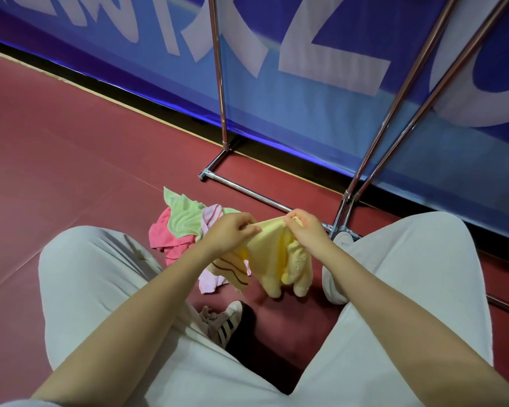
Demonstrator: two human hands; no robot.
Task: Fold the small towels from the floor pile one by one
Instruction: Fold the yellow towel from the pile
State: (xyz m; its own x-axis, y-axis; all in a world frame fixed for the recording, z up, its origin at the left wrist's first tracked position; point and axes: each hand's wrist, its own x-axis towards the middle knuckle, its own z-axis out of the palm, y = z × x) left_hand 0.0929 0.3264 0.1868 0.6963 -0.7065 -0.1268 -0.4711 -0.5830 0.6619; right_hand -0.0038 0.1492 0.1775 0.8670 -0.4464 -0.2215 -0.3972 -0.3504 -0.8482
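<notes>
Both forearms extend from the 6 o'clock edge toward the centre of the view, crossing above knees clad in light grey trousers. Left hand pinches the top edge of a yellow towel between curled fingers and thumb. Right hand grips the same top edge at its other end, fingers curled around the bunched cloth. Between the two hands the upper edge is drawn taut; below it the yellow towel hangs in loose folds, clear of the red floor.

Floor pile: located at 9 o'clock of the left hand, just beside and partly beneath it. Contents, as visible:
- a light green towel on top, at the pile's 12 o'clock side;
- a pink towel under it, at the 9 o'clock side;
- a pale pink striped towel at the 3 o'clock side;
- a yellow cloth with brown wavy lines at 6 o'clock, partly behind the left wrist.

A black-and-white striped sneaker rests on the floor at 6 o'clock of the held towel. A white shoe lies at its 3 o'clock. A chrome garment rack stands at 12 o'clock of the pile, in front of a blue banner with large white characters.
</notes>
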